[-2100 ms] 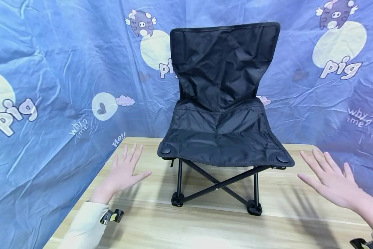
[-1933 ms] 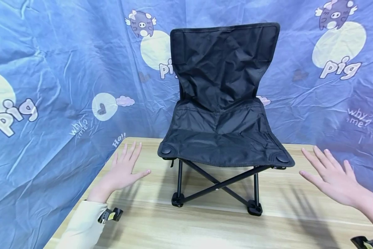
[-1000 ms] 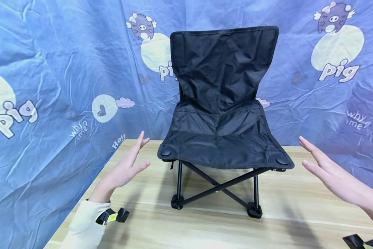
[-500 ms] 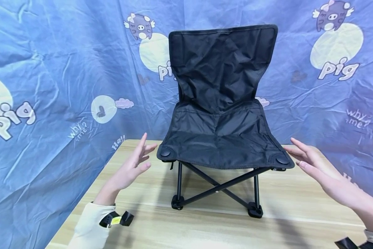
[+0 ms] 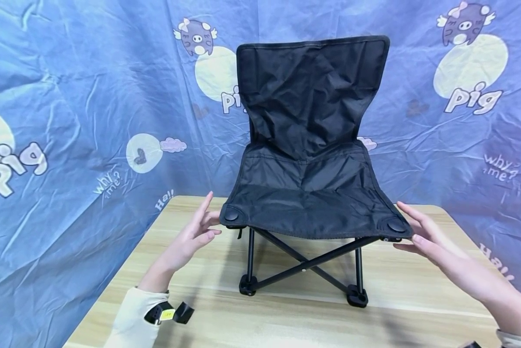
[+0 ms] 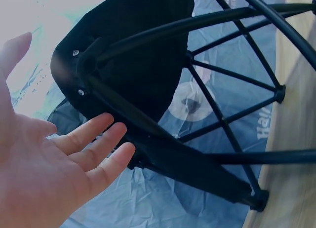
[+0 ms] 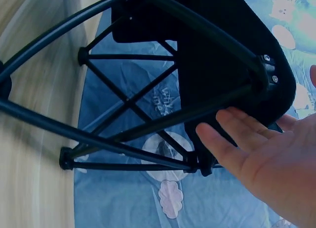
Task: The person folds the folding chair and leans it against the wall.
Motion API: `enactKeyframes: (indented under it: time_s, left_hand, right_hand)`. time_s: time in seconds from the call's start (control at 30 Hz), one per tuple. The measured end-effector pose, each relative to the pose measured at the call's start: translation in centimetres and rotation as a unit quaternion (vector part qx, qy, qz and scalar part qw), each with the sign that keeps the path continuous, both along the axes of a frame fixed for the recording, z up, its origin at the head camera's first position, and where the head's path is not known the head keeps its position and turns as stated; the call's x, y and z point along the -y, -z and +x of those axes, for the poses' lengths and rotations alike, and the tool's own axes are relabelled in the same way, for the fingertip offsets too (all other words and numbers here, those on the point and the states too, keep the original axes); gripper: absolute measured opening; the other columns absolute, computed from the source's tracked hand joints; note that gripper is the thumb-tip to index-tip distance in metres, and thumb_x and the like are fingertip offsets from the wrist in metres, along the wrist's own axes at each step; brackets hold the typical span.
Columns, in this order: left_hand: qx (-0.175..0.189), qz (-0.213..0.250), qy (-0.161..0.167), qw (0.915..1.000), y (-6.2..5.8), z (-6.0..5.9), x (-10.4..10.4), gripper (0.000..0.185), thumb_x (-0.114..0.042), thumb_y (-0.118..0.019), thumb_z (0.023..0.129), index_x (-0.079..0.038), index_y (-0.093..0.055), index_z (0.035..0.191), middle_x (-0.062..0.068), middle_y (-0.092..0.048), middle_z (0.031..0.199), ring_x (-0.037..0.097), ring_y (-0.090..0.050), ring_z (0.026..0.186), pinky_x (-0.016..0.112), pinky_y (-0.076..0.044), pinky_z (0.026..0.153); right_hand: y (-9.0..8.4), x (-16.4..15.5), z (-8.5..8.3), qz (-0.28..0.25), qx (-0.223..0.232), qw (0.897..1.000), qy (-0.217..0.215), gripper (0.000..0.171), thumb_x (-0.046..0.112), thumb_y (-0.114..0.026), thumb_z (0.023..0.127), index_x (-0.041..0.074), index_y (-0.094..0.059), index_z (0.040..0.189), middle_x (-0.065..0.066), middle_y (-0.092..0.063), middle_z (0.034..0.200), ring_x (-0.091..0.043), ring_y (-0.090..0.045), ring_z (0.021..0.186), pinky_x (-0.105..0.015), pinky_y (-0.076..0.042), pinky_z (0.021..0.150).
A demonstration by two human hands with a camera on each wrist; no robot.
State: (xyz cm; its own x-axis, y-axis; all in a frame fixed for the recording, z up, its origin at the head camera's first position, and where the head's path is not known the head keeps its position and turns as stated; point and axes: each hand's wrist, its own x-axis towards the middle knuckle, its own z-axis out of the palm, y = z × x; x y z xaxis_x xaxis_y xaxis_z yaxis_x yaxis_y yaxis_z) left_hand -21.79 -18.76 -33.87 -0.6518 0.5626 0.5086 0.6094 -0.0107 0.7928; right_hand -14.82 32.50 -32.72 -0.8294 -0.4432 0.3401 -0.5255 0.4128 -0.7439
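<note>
A black folding camping chair (image 5: 306, 208) stands unfolded, its fabric back upright and its crossed legs on the wooden table. Beside the seat's front left corner is my left hand (image 5: 186, 244), fingers spread and relaxed. The left wrist view puts the fingertips of this left hand (image 6: 54, 169) close by the frame tube under the seat. My right hand (image 5: 439, 249) is at the front right corner, thumb by the rim and some fingers below it. Seen from the right wrist, the loosely extended fingers of that right hand (image 7: 276, 159) overlap the seat's underside.
The pale wooden table (image 5: 199, 309) carries the chair, with table surface to both sides and in front. Blue cloth (image 5: 91, 96) printed with pigs and words hangs behind and along the left. A black wrist camera (image 5: 169, 313) is strapped over the left sleeve.
Both hands have moved inward, from spread flat on either side of the chair to the seat's front corners. Their palms have turned toward each other. The chair has stayed put.
</note>
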Motion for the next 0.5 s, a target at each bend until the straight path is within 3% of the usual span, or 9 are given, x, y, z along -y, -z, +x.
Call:
enactKeyframes:
  time_s: [0.17,0.33,0.5]
  left_hand:
    - [0.021,0.019,0.016,0.9995,0.2,0.2,-0.4,0.074,0.004,-0.043,0.099,0.002,0.004,0.157,-0.004,-0.054,0.132,0.01,-0.055,0.12,0.028,-0.051,0.096]
    - [0.028,0.048,0.017,0.9983,0.5,0.0,-0.7,0.072,0.008,-0.042,0.098,0.005,0.0,0.156,-0.005,-0.055,0.129,0.01,-0.058,0.116,0.029,-0.053,0.093]
    - [0.015,0.071,0.002,0.9974,0.4,0.0,-1.0,0.067,0.012,-0.042,0.097,0.003,-0.012,0.156,-0.004,-0.059,0.122,0.009,-0.061,0.11,0.028,-0.054,0.09]
  right_hand:
    - [0.4,0.4,-0.3,-0.067,-0.011,0.997,-0.037,0.064,-0.011,-0.025,0.102,0.01,-0.009,0.16,0.01,-0.037,0.151,-0.009,-0.064,0.11,-0.01,-0.042,0.093]
    - [0.0,1.2,-0.4,-0.141,-0.033,0.985,-0.093,0.065,-0.022,-0.026,0.097,0.001,-0.016,0.157,0.003,-0.054,0.139,-0.011,-0.065,0.111,-0.016,-0.048,0.094]
    - [0.0,1.5,-0.6,-0.171,-0.045,0.978,-0.106,0.061,-0.024,-0.027,0.095,-0.006,-0.023,0.153,-0.004,-0.06,0.132,-0.014,-0.067,0.107,-0.019,-0.05,0.094]
